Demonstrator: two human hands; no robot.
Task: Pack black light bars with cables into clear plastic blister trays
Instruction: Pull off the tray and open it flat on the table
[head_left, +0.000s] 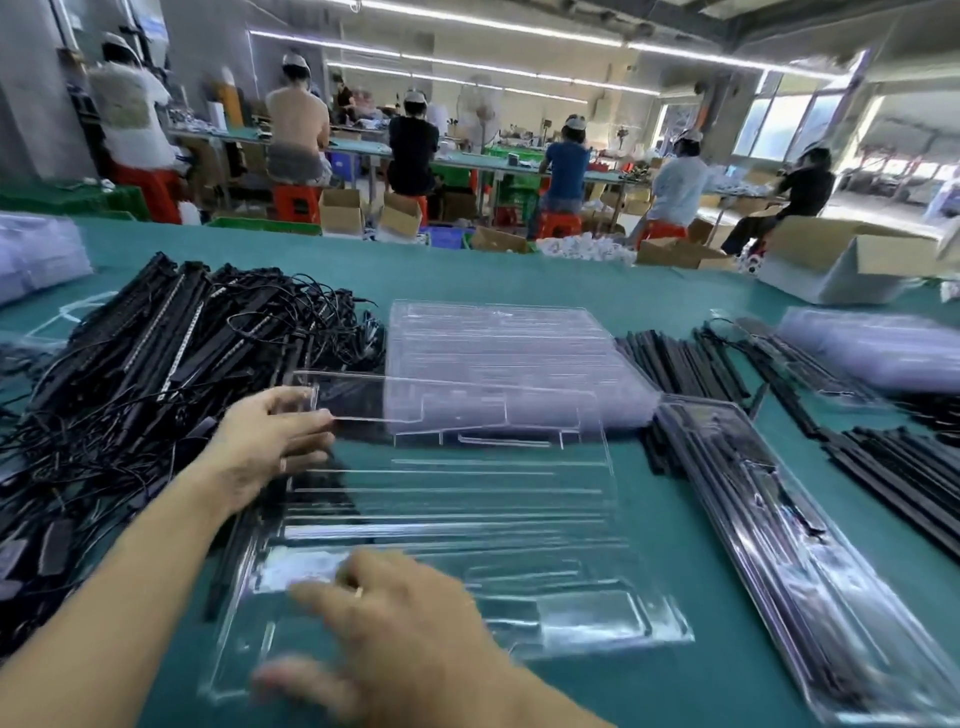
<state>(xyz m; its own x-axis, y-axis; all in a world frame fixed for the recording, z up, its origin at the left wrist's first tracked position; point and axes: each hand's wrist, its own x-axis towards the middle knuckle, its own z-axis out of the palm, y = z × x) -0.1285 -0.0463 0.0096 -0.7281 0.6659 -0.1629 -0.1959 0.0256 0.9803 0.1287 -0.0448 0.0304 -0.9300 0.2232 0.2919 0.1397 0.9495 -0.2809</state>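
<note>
Pinching the left rim of a clear blister tray (467, 519), the left hand (270, 447) has its thumb on top of the raised edge and its fingers spread beneath it, showing through the plastic. The right hand (410, 639), nearer the camera and blurred, is released: its fingers are splayed and fairly straight over the tray's near left corner, grasping nothing. Whether they touch the plastic cannot be told. The tray lies empty between the two hands on the green table (649, 493), with its moulded channels running away to the right of the left hand.

Just left of the left hand, touching its wrist side, a pile of black light bars (156, 364) lies heaped with tangled cables. Beyond the left hand's fingertips stands a stack of empty trays (493, 353), its near edge overlapping the tray in hand. Right of the right hand, past the tray, a packed tray (779, 519) holds bars and cable. Farther right lie loose black bars (883, 467), and beyond them a cardboard box (841, 260).
</note>
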